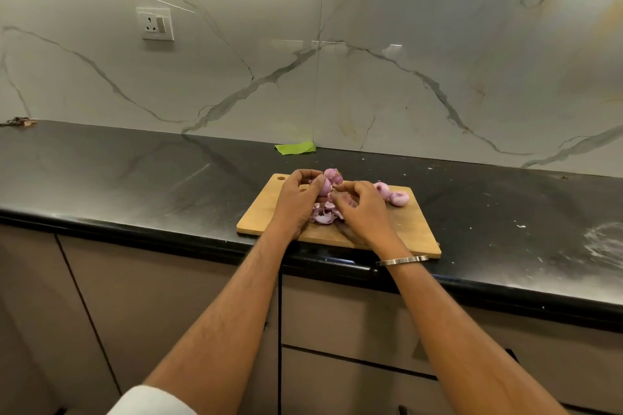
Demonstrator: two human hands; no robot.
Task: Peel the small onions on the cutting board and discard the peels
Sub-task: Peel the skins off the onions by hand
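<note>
A wooden cutting board lies on the black counter. My left hand grips a small pale purple onion above the board's middle. My right hand hovers just right of it with curled fingers, the fingertips by the onion; whether they pinch a peel I cannot tell. Behind the held onion sits another onion with papery skin. Two peeled onions rest at the board's far right. A pile of purple peels lies under my hands.
The black counter runs left and right, with a green cloth or leaf at the marble backsplash. White specks and a smear mark the counter's right side. Brown scraps lie far left. A wall socket sits above.
</note>
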